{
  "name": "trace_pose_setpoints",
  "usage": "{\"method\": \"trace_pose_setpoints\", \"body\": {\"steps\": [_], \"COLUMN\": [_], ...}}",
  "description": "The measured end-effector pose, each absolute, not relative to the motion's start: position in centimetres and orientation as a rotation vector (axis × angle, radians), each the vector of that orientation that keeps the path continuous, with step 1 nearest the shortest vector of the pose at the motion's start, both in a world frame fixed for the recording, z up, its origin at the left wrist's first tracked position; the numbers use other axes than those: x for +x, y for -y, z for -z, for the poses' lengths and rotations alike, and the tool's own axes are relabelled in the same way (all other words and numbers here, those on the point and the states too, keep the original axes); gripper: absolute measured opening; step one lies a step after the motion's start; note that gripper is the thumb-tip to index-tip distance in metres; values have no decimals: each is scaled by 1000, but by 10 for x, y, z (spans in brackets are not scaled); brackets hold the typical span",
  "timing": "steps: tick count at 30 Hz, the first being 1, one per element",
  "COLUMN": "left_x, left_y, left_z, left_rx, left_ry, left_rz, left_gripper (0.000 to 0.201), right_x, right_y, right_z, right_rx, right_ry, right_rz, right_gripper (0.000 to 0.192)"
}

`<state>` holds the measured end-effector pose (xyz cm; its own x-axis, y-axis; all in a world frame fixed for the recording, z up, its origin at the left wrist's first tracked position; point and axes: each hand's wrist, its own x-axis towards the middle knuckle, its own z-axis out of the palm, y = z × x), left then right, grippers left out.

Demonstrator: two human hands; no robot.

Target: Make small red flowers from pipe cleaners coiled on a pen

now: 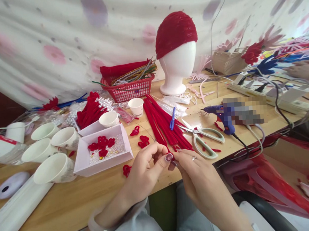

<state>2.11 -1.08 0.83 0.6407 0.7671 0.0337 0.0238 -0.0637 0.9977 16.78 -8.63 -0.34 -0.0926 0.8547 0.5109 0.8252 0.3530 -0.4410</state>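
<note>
Red fuzzy wire piece [173, 158] sits pinched between the left hand [144, 172] and the right hand [197, 179], at the near edge of the wooden table [78, 200]. Farther off are one pair of scissors [203, 137], six white cups [54, 168], one red basket [128, 89], then a flowery curtain [61, 41]

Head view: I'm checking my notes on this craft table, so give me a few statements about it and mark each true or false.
1. Both hands, the left hand and the right hand, pinch a small red piece at the table edge. True.
2. The scissors lie shut. False: the blades are apart.
3. The foam head wears a red cap. True.
4. The glue gun is red. False: it is blue.
5. The red basket is empty. False: it holds sticks and stems.
</note>
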Motion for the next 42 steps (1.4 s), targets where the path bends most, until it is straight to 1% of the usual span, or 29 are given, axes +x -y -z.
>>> {"method": "trace_pose_setpoints", "body": {"steps": [3, 6, 8, 10, 12, 15, 16, 17, 18, 19, 20, 21, 23, 25, 26, 27, 29, 30, 32, 35, 36, 37, 38, 39, 40, 42], "left_x": [21, 21, 21, 20, 19, 17, 16, 15, 15, 15, 16, 17, 19, 20, 21, 21, 20, 19, 16, 14, 14, 14, 15, 15, 16, 18], "left_y": [11, 12, 12, 12, 11, 10, 9, 8, 8, 7, 7, 6, 7, 8, 9, 9, 9, 9, 7, 4, 3, 3, 4, 4, 5, 7], "left_z": [-8, -9, -9, -9, -9, -7, -5, -4, -3, -2, -2, -2, -3, -5, -5, -5, -4, -3, -1, 2, 2, 2, 1, 1, 0, -2], "left_rx": [1555, 1574, 1614, 1659, 1717, 1826, 1851, 1859, 1840, 1792, 1723, 1646, 1521, 1489, 1505, 1542, 1680, 1777, 1980, 2166, 2178, 2159, 2104, 2012, 1894, 1659], "left_ry": [-717, -712, -694, -662, -598, -417, -358, -324, -324, -356, -404, -455, -530, -580, -595, -601, -589, -560, -464, -278, -257, -277, -327, -391, -453, -548], "left_rz": [-700, -712, -693, -677, -704, -798, -829, -858, -880, -887, -873, -832, -707, -630, -627, -645, -712, -761, -885, -1030, -1042, -1034, -1010, -964, -896, -741], "left_gripper": [23, 22, 22, 20, 17, 12, 11, 11, 9, 6, 6, 12, 23, 24, 20, 16, 6, 5, 11, 18, 19, 18, 15, 10, 7, 14], "right_x": [170, 170, 170, 172, 175, 178, 178, 178, 178, 179, 180, 181, 184, 187, 187, 188, 188, 187, 187, 187, 187, 187, 188, 188, 188, 189], "right_y": [89, 88, 87, 84, 81, 77, 76, 76, 76, 77, 79, 81, 85, 88, 89, 90, 89, 88, 84, 78, 76, 75, 75, 76, 78, 82], "right_z": [8, 9, 9, 9, 12, 22, 24, 26, 26, 25, 22, 18, 9, 1, -2, -3, -4, -2, 3, 14, 17, 18, 17, 15, 11, 1], "right_rx": [-1437, -1403, -1369, -1336, -1229, -813, -659, -557, -524, -573, -702, -870, -1184, -1319, -1322, -1318, -1334, -1342, -1259, -878, -758, -697, -717, -813, -960, -1245], "right_ry": [1926, 1912, 1875, 1764, 1520, 1038, 916, 839, 819, 860, 958, 1106, 1459, 1746, 1832, 1880, 1862, 1799, 1545, 1065, 957, 907, 931, 1017, 1148, 1489], "right_rz": [0, 68, -41, -347, -849, -1692, -1886, -1999, -2016, -1940, -1781, -1557, -1004, -533, -393, -332, -413, -549, -967, -1703, -1854, -1915, -1887, -1761, -1559, -1036], "right_gripper": [29, 21, 20, 23, 26, 35, 38, 39, 40, 39, 37, 33, 24, 20, 19, 20, 22, 22, 25, 36, 39, 41, 41, 40, 36, 26]}}
